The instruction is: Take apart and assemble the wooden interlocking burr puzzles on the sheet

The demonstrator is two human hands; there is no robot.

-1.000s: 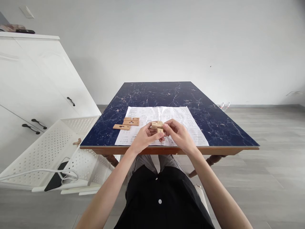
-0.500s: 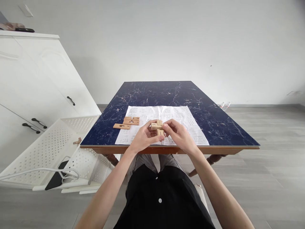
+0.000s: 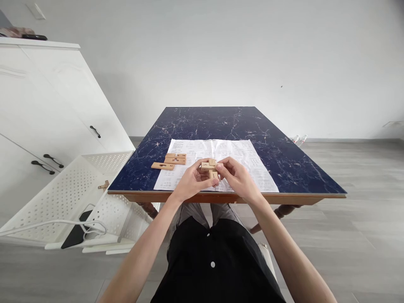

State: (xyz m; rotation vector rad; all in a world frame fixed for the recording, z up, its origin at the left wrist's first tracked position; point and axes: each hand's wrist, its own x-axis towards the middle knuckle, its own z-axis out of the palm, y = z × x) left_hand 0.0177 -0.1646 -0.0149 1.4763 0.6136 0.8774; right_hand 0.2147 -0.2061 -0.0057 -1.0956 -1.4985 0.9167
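Observation:
Between my hands is a small cluster of interlocking wooden puzzle pieces (image 3: 206, 166), with dark marks on some faces. My left hand (image 3: 191, 181) grips it from the left, the thumb pressing along the lower block. On the other side, my right hand (image 3: 235, 174) pinches the right end between thumb and fingers. Beneath them lies a creased, printed instruction sheet (image 3: 181, 147). To the left, several flat wooden pieces with cut-out slots, such as the slotted piece (image 3: 167, 167) marked 2, rest partly on the sheet and partly on the table.
The dark blue marbled table (image 3: 205, 122) has its front edge close to my body. At left stand a white cabinet (image 3: 57, 97) with black handles and a white perforated rack (image 3: 59, 202), which holds a white cable and a small wooden piece (image 3: 103, 185).
The view has shifted slightly. The right end of the held cluster shows a little more beside my right thumb; both hands keep their grip.

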